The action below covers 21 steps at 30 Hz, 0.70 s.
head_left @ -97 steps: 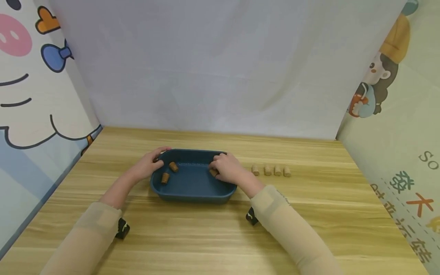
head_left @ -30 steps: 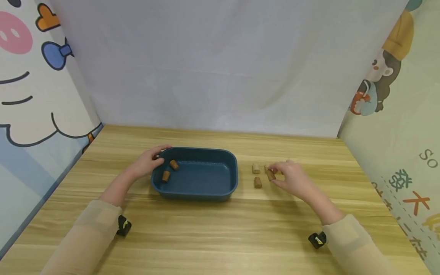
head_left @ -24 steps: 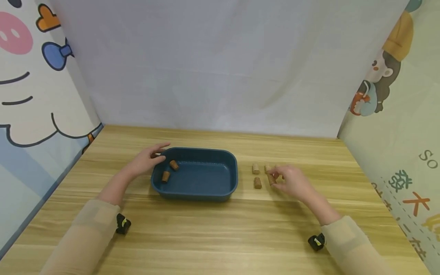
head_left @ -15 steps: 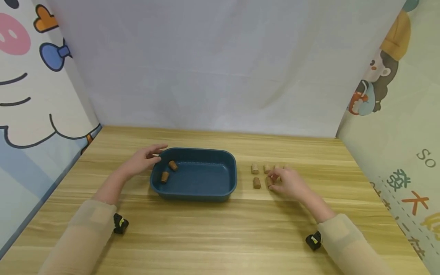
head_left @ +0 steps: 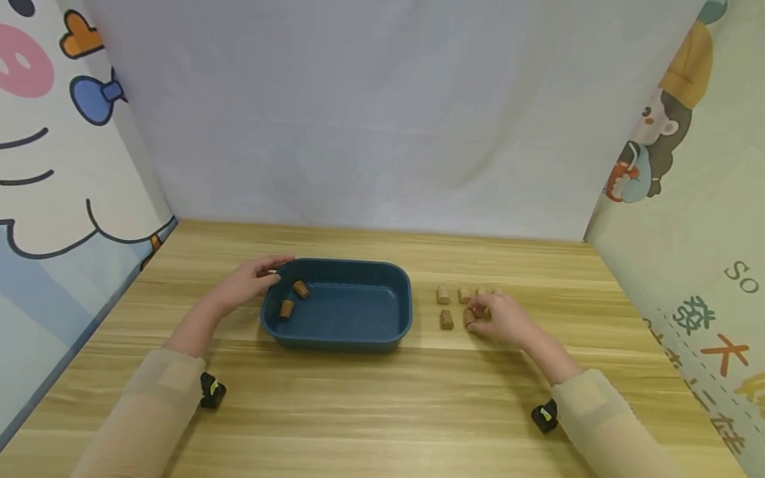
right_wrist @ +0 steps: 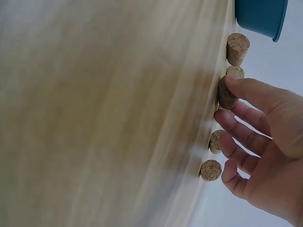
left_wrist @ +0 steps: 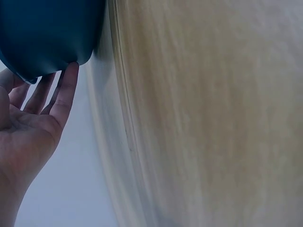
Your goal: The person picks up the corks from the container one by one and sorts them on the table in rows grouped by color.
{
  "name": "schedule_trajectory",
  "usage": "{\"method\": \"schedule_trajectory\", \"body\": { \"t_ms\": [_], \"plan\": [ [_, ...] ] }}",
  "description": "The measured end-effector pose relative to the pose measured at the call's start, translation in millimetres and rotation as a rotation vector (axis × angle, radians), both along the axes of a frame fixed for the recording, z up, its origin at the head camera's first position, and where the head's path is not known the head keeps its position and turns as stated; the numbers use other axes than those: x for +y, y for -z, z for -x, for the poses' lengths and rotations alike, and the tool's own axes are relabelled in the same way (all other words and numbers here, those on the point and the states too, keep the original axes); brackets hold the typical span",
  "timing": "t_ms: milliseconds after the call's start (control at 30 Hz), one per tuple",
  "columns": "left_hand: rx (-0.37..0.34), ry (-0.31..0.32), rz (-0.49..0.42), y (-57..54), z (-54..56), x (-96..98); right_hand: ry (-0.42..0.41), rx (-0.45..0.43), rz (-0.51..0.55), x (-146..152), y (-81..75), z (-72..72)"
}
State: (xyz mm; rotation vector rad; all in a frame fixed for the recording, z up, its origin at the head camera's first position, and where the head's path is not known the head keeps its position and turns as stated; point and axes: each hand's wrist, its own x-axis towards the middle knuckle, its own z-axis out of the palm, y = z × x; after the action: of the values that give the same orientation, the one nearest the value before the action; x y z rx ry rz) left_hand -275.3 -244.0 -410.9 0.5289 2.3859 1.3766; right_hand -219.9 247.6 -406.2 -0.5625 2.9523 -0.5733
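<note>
In the head view my right hand (head_left: 501,318) pinches a brown cork stopper (head_left: 469,318) between thumb and index finger, low at the table; the right wrist view shows the same stopper (right_wrist: 227,93) under the thumb. Another brown stopper (head_left: 446,319) stands just to its left. Behind them is a row of paler stoppers (head_left: 443,295), partly hidden by the fingers. My left hand (head_left: 244,285) is at the left end of a dark blue tray (head_left: 335,344); in the left wrist view its extended fingers (left_wrist: 66,92) touch the tray's outer wall. Two brown stoppers (head_left: 287,309) are inside the tray's left end.
The wooden table (head_left: 358,411) extends in front of the tray and to both sides. A pale cloth backdrop (head_left: 382,119) hangs behind it, with printed cartoon panels left and right. Each wrist carries a small black device (head_left: 212,390).
My right hand has gone from the tray to the table on the right. One brown stopper now stands there, and the pinched one has come forward from the pale row. The left hand stays by the tray.
</note>
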Motion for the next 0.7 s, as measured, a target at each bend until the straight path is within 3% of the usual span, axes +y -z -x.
{"method": "schedule_trajectory", "body": {
  "t_ms": [400,700],
  "plan": [
    [-0.017,-0.013,0.000,1.0,1.2,0.5,-0.014,-0.024,-0.015,0.8,1.3,4.2],
    [-0.014,-0.014,0.004,1.2,0.8,1.8,0.005,-0.084,0.006,0.4,-10.7,1.8]
  ]
}}
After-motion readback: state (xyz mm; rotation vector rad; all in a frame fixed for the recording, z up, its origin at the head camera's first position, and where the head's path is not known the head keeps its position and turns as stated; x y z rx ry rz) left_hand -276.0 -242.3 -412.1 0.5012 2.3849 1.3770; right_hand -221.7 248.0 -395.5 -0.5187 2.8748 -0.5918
